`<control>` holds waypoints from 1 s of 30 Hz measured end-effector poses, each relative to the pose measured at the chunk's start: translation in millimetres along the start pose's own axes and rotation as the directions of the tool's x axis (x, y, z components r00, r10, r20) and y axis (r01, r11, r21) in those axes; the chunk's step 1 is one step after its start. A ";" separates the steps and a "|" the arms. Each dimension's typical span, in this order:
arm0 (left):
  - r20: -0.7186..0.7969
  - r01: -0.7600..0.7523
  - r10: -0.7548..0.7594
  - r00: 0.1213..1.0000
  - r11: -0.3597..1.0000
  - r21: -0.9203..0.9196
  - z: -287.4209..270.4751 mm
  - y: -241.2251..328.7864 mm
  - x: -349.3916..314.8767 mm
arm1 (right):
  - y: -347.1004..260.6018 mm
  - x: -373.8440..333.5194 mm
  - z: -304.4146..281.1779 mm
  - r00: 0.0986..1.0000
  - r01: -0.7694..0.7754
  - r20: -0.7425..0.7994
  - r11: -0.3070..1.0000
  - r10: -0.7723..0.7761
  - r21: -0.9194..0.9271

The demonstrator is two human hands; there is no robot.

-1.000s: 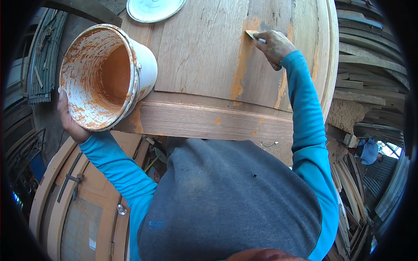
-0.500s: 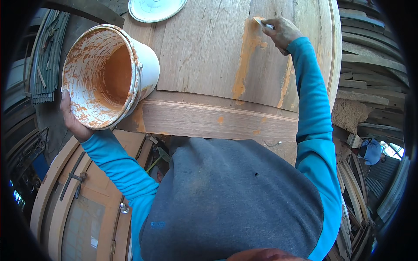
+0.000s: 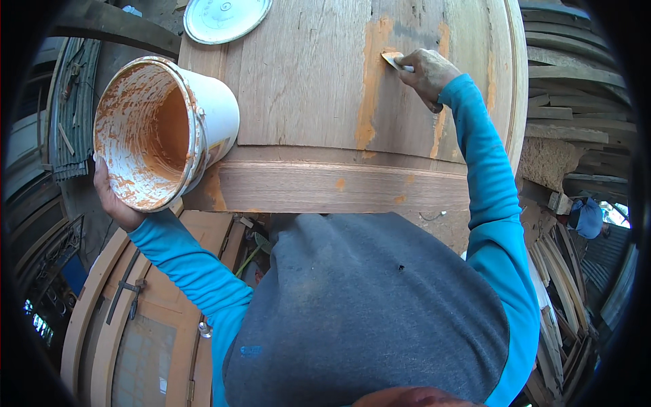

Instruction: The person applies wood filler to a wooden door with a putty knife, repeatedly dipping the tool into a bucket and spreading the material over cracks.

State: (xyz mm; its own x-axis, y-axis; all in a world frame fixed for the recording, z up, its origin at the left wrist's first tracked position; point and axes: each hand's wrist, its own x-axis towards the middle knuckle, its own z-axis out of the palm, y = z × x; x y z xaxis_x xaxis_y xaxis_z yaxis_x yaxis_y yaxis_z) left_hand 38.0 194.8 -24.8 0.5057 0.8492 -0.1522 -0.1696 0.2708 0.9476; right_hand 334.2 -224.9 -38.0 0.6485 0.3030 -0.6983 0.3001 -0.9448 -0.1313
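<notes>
My left hand (image 3: 116, 195) grips the lower rim of a white bucket (image 3: 215, 112), which lies tilted with its mouth toward me. Orange paste (image 3: 171, 129) coats its inside walls and bottom. In my right hand (image 3: 428, 76) is a putty knife (image 3: 393, 61), its blade carrying orange paste and resting at the right edge of a long orange streak (image 3: 369, 95) on a wooden panel (image 3: 298, 88). More orange streaks run along the panel's joints to the right, and small dabs mark the lower rail (image 3: 285, 186).
A round white lid (image 3: 224, 17) lies at the panel's far left. Below my left arm stands a wooden door frame (image 3: 108, 325) with a clamp (image 3: 129, 292). Stacked timber (image 3: 576, 102) fills the right side. Another person (image 3: 584, 218) is in the right background.
My right hand has drawn the putty knife down and slightly left along the streak. The bucket stays in my left hand; the whole view has shifted a little.
</notes>
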 end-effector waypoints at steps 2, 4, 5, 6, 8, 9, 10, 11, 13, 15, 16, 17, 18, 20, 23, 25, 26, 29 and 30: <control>-0.006 -0.009 0.009 1.000 1.000 0.016 3.4 7.0 -5.1 | 10.6 -11.6 12.2 0.994 0.105 0.029 0.994 -0.104 -0.039; 0.026 -0.004 0.005 1.000 1.000 -0.005 4.2 7.2 -6.7 | 16.9 -29.7 23.0 0.978 0.193 0.093 0.980 -0.189 -0.039; 0.056 0.004 -0.002 0.998 1.000 -0.029 -0.7 4.1 -3.2 | 17.3 -39.4 26.9 0.962 0.255 0.104 0.966 -0.251 -0.030; 0.085 0.013 -0.008 0.996 0.998 -0.054 -1.7 1.3 0.4 | 18.8 -49.7 28.9 0.973 0.193 0.107 0.973 -0.207 0.125; 0.055 -0.001 0.002 0.999 1.000 -0.030 -1.0 3.2 -0.9 | 20.9 -64.0 32.0 0.977 0.078 0.149 0.906 -0.153 0.417; 0.039 -0.006 0.006 0.999 1.000 -0.017 0.6 3.6 -1.2 | 28.6 -64.7 39.0 0.983 0.089 0.085 0.836 -0.160 0.541; 0.042 -0.005 0.005 0.999 1.000 -0.015 1.1 5.4 -3.6 | 35.3 -65.8 51.2 0.987 0.101 0.030 0.747 -0.160 0.657; 0.044 -0.003 0.004 0.999 1.000 -0.014 2.8 7.4 -5.3 | 38.6 -66.6 59.6 0.989 0.113 -0.022 0.641 -0.149 0.759; 0.040 0.004 -0.004 0.999 1.000 0.002 1.8 6.6 -8.1 | 50.0 -66.9 71.3 0.994 0.101 -0.053 0.607 -0.096 0.788; 0.034 -0.009 0.008 0.999 1.000 0.017 -1.5 7.7 -2.4 | 68.4 -58.0 89.7 0.983 0.183 -0.168 0.557 -0.079 0.810; 0.034 -0.027 0.026 0.999 1.000 0.015 -1.0 5.9 0.2 | 71.2 -60.5 91.7 0.977 0.211 -0.194 0.532 -0.089 0.820; 0.056 -0.024 0.023 0.998 1.000 0.002 -1.4 6.7 -0.5 | 73.0 -59.0 93.3 0.976 0.216 -0.202 0.507 -0.083 0.835; 0.076 -0.020 0.021 0.997 1.000 -0.011 -1.3 9.0 -2.3 | 74.3 -56.3 94.7 0.975 0.221 -0.210 0.480 -0.077 0.849; 0.103 -0.005 0.007 0.995 1.000 -0.028 1.1 8.9 -5.6 | 74.3 -52.2 100.1 0.971 0.239 -0.226 0.433 -0.082 0.869; 0.115 -0.037 0.036 0.993 0.999 0.012 -4.3 5.7 1.0 | 71.2 -44.2 101.9 0.960 0.280 -0.252 0.384 -0.123 0.880; 0.126 -0.033 0.030 0.992 0.999 0.020 0.1 5.2 -2.0 | 66.4 -41.8 100.3 0.958 0.286 -0.250 0.374 -0.141 0.882; 0.121 -0.029 0.026 0.992 0.999 0.023 5.4 6.3 -6.2 | 65.5 -41.0 99.7 0.957 0.288 -0.251 0.383 -0.146 0.878; 0.131 -0.022 0.019 0.991 0.999 0.023 4.9 11.0 -5.3 | 60.6 -38.6 99.9 0.953 0.300 -0.258 0.405 -0.157 0.863; 0.122 -0.020 0.017 0.992 1.000 0.020 4.3 11.5 -7.4 | 58.3 -36.7 98.6 0.952 0.304 -0.260 0.415 -0.161 0.857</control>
State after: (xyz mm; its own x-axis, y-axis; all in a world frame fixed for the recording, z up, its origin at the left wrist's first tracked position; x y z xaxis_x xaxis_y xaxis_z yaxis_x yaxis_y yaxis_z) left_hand 35.9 189.7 -11.6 0.6019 0.7922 -0.1005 -0.1628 0.2449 0.9558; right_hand 259.0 -303.3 -89.5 0.7507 0.4733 -0.4609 -0.2778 -0.4068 -0.8702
